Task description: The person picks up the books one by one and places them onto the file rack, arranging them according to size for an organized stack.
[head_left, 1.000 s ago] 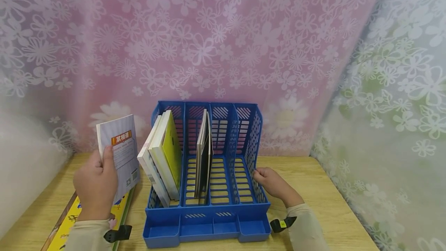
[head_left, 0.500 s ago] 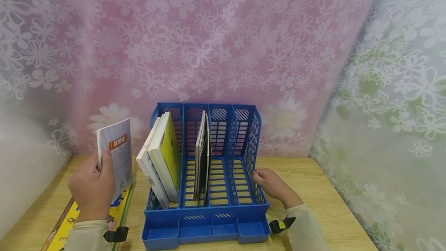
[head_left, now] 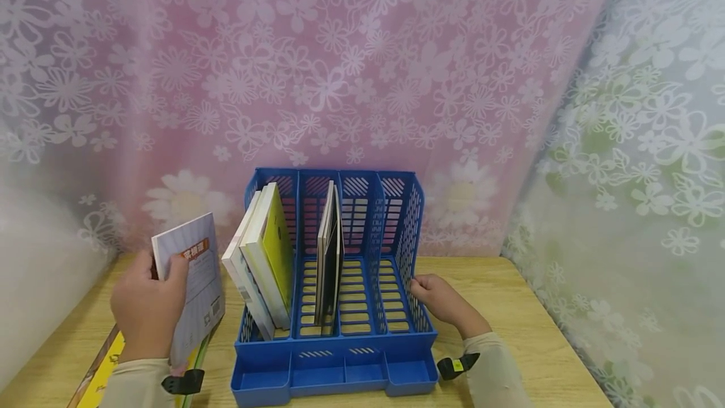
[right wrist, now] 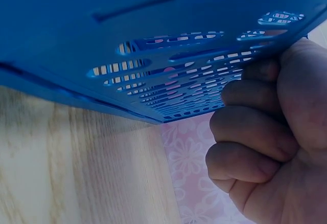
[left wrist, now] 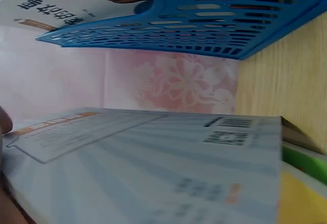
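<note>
A wood-grained table [head_left: 498, 301] carries a blue rack [head_left: 337, 340] and, to its left, a yellow book [head_left: 104, 373].

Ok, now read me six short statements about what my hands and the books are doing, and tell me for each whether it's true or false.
1. The left hand holds a lilac-grey book. True.
2. The right hand holds a book. False: the right hand grips the blue rack by its side wall.
3. In the head view, the yellow-green book leans left inside the blue rack. True.
4. The dark-covered book lies flat in front of the blue rack. False: the dark-covered book stands inside the blue rack.
5. Part of a yellow book shows on the table. True.
6. The backdrop behind the blue rack is plain green. False: the backdrop is pink with pale flowers.
</note>
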### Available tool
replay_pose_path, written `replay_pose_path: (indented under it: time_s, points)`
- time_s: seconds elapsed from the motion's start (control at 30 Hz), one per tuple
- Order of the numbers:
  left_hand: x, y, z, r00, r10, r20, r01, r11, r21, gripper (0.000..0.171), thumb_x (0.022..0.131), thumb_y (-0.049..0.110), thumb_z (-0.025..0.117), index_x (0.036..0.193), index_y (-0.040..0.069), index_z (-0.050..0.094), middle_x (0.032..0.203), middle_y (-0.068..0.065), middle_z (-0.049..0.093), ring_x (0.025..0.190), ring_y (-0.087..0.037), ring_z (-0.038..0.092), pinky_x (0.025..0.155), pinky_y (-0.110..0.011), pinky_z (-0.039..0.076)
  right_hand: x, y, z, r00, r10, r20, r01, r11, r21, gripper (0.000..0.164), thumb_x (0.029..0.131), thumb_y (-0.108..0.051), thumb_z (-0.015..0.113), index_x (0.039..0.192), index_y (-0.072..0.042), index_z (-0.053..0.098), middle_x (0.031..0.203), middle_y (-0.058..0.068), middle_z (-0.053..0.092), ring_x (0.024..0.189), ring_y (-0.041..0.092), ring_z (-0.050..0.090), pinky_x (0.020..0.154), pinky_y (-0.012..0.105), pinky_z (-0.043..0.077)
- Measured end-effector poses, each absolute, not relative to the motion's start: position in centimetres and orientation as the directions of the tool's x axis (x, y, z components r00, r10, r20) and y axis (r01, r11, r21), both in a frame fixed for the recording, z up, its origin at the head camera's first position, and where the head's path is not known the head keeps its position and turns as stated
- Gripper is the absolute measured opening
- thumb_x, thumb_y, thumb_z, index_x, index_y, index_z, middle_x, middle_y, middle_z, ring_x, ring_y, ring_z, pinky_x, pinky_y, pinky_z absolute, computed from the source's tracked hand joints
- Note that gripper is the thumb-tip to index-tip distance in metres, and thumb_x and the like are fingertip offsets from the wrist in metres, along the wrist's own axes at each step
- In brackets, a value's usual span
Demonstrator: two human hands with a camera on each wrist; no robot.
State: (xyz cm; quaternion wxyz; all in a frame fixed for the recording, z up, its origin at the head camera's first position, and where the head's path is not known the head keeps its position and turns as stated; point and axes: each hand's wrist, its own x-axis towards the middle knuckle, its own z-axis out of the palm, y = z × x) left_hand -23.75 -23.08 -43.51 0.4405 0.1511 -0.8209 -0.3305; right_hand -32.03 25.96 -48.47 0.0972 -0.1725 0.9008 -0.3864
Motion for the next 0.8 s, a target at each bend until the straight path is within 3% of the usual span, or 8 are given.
replay_pose_path:
  time_s: [0.23, 0.33, 0.5, 0.63, 0.8]
  points:
    - [-22.3, -23.3, -41.3, -0.826, -0.428, 0.366, -0.130, 0.777, 0.616, 0.041, 0.098, 0.039, 0.054, 0.075, 0.006, 0.060, 0.076, -0.020, 0.069, 0.059, -0.033, 0.060, 0.045, -0.041, 0.035, -32.1, 26.0, -48.5, -0.918, -0.394, -0.034, -0.246, 0.636, -0.732, 0.045, 0.110, -0.024, 0.043, 0.067, -0.014, 0.042, 0.060, -0.005, 0.034, 0.053, 0.011, 0.028, 0.052, 0.027, 0.029]
    - [-21.6, -23.2, -40.1, -0.903, -0.375, 0.209, -0.188, 0.783, 0.593, 0.050, 0.101, 0.045, 0.051, 0.089, -0.001, 0.066, 0.086, -0.024, 0.071, 0.065, -0.032, 0.063, 0.047, -0.040, 0.039, -32.1, 26.0, -48.6, -0.916, -0.400, -0.025, -0.255, 0.629, -0.734, 0.045, 0.110, -0.023, 0.043, 0.067, -0.014, 0.041, 0.060, -0.005, 0.034, 0.052, 0.011, 0.027, 0.052, 0.026, 0.028]
    - [-21.2, -23.0, -38.8, -0.953, -0.302, 0.026, -0.226, 0.764, 0.604, 0.072, 0.103, 0.057, 0.044, 0.119, -0.010, 0.063, 0.098, -0.029, 0.070, 0.067, -0.029, 0.062, 0.049, -0.039, 0.043, -32.2, 25.9, -48.8, -0.915, -0.402, -0.021, -0.259, 0.628, -0.733, 0.044, 0.110, -0.020, 0.042, 0.066, -0.014, 0.040, 0.060, -0.005, 0.033, 0.052, 0.011, 0.027, 0.051, 0.026, 0.028]
    - [-21.1, -22.6, -38.5, -0.967, -0.255, -0.007, -0.207, 0.765, 0.609, 0.083, 0.102, 0.065, 0.039, 0.125, -0.013, 0.060, 0.100, -0.030, 0.069, 0.067, -0.027, 0.061, 0.050, -0.038, 0.045, -32.2, 25.9, -48.7, -0.917, -0.398, -0.027, -0.253, 0.632, -0.733, 0.044, 0.110, -0.020, 0.043, 0.066, -0.014, 0.040, 0.060, -0.005, 0.033, 0.052, 0.011, 0.027, 0.052, 0.026, 0.028]
    - [-20.9, -22.1, -38.2, -0.979, -0.203, -0.010, -0.162, 0.750, 0.641, 0.083, 0.104, 0.064, 0.039, 0.132, -0.013, 0.052, 0.089, -0.020, 0.069, 0.062, -0.024, 0.059, 0.051, -0.038, 0.047, -32.2, 25.9, -48.5, -0.917, -0.398, -0.030, -0.249, 0.630, -0.736, 0.044, 0.110, -0.022, 0.043, 0.067, -0.014, 0.041, 0.060, -0.005, 0.033, 0.052, 0.010, 0.027, 0.052, 0.026, 0.028]
